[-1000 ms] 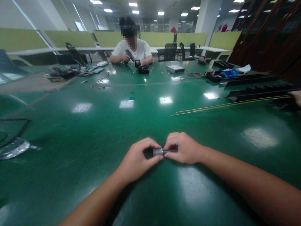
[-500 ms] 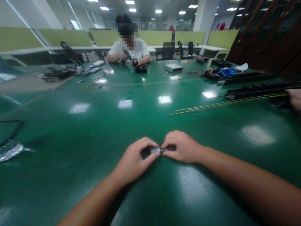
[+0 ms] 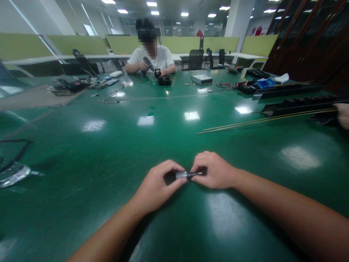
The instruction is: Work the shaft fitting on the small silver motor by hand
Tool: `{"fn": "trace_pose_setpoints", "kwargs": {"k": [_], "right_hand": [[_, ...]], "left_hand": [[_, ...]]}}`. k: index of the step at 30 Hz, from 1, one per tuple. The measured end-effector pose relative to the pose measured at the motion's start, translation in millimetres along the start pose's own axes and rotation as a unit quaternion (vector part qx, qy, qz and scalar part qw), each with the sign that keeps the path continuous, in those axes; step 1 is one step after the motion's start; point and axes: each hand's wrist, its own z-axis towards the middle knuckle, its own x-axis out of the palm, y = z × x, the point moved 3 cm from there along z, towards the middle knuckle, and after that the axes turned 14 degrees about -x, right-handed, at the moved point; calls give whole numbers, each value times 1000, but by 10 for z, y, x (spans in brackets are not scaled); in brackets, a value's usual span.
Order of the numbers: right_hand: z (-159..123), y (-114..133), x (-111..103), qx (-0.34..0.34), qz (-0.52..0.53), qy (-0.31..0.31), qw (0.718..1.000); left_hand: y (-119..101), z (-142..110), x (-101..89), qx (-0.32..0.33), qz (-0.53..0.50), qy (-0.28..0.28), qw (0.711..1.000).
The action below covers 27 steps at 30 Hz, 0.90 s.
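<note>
Between my hands, just above or on the green table [image 3: 109,153], is a small silver metal cylinder [image 3: 180,175] with a thinner dark shaft toward the right. My left hand [image 3: 160,185] pinches the cylinder end between thumb and forefinger, leaving a gap inside the curled hand. My right hand [image 3: 211,171] has its thumb and fingertips closed on the narrow shaft. The piece lies roughly level. Its exact kind is too small to tell, and fingertips cover part of it.
Thin brass-coloured rods [image 3: 234,126] lie to the right by a black ridged bar [image 3: 297,105], near another person's hand [image 3: 343,114]. Across the table a co-worker [image 3: 152,58] holds a power tool over a black part. A silver box [image 3: 202,79] and cables [image 3: 111,96] lie farther back.
The view shifts slightly left and back. My fingers make small shifts around the metal piece, with its joint a little more exposed now. Both hands keep their hold.
</note>
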Motion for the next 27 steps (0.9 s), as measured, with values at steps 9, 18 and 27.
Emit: {"fn": "trace_pose_setpoints", "kwargs": {"k": [9,18,27], "right_hand": [[-15,-28,-17,10,2,8,1000],[-14,-33,-56,7,3,12,1000],[-25,-66,-93,11,21,33,999]], "left_hand": [[12,-16,-4,-7,0,2,1000],[24,-13,-16,-6,0,3,1000],[10,-29,-28,0,4,-3,1000]]}}
